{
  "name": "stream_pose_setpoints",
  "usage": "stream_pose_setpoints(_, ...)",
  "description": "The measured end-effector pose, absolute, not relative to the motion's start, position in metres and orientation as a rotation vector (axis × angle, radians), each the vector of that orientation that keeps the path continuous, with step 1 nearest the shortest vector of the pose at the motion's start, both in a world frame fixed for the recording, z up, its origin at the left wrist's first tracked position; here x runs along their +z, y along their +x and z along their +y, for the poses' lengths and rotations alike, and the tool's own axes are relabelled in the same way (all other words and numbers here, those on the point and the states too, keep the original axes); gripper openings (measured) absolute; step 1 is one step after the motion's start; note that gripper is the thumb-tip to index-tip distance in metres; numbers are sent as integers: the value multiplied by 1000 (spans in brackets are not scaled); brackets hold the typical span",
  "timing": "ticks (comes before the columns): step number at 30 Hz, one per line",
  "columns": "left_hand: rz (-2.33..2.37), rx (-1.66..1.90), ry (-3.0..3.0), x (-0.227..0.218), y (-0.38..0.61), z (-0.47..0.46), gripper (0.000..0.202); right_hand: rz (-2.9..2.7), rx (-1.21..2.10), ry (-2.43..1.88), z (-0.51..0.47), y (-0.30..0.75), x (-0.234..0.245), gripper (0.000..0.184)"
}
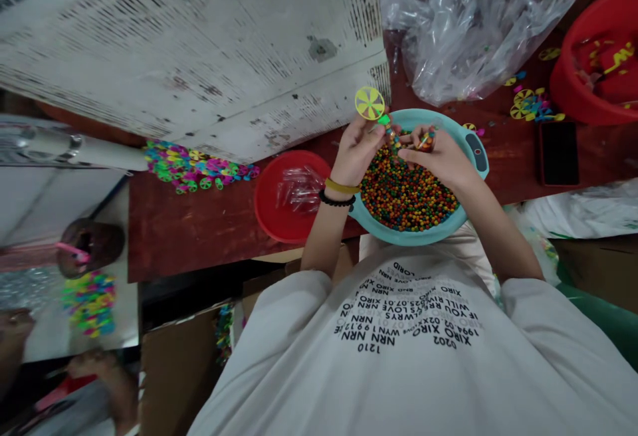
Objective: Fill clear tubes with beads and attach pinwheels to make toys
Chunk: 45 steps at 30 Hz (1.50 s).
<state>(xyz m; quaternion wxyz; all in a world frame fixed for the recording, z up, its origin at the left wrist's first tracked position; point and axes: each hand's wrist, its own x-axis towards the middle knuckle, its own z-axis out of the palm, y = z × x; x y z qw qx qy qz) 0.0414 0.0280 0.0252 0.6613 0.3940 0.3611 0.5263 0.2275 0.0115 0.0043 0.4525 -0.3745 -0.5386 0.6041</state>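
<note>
My left hand (357, 147) is closed around a slim clear tube (393, 137) of coloured candy balls, which has a green cap and a yellow spoked wheel (369, 103) at its top. Close beside it, my right hand (436, 160) is closed too, its fingers curled around a cluster of colourful balls (426, 140); whether these sit in a clear container I cannot tell. Both hands are over a light blue basin (413, 236) holding a heap of small multicoloured balls (411, 200). To the left, a red dish (269, 220) contains several clear empty tubes (302, 190).
A large printed white carton (224, 57) stands behind the dish. Colourful wheel tops (199, 167) lie left on the red table (174, 236). At right are plastic bags (458, 30), a red tub (573, 84) and a phone (559, 153). Another person's hands (100, 369) show lower left.
</note>
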Motion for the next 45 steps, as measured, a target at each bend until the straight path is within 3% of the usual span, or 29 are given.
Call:
stream_pose_setpoints(3, 823, 1272, 923, 18, 45, 26, 17, -1368, 1398, -983, 9, 228, 10, 54)
stream_pose_setpoints(10, 831, 1192, 889, 12, 34, 13, 20, -1208, 2017, -595, -11, 225, 30, 55)
stream_pose_setpoints(15, 837, 1308, 1054, 18, 39, 6, 52, -1370, 1522, -908, -7, 228, 31, 50)
stream_pose_setpoints(18, 980, 1305, 1115, 15, 45, 3, 52, -1488, 1323, -1036, -7, 226, 27, 46)
stream_pose_setpoints(24, 779, 990, 1097, 2, 31, -2, 68, -1414, 1849, -767, -14, 229, 22, 51)
stream_pose_setpoints(28, 1038, 1200, 1171, -8, 34, -2, 59, -1488, 1484, -1022, -13, 234, 7, 46)
stream_pose_setpoints(31, 1228, 1311, 1153, -16, 48, 1, 49, -1560, 1126, -1211, -14, 227, -9, 32)
stream_pose_setpoints(35, 1244, 1367, 1065, -10, 57, 0, 41, -1685, 947, -1254, -25, 217, -11, 12)
stream_pose_setpoints(38, 1134, 1329, 1154, 8, 47, -13, 38, -1698, 1042, -1167, -34, 220, 3, 17)
stream_pose_setpoints(42, 1028, 1271, 1226, 23, 31, -35, 43, -1629, 1531, -869, -38, 228, 16, 41)
stream_pose_setpoints(45, 1057, 1295, 1233, 22, 33, -49, 49, -1642, 1462, -950, -45, 223, 14, 36)
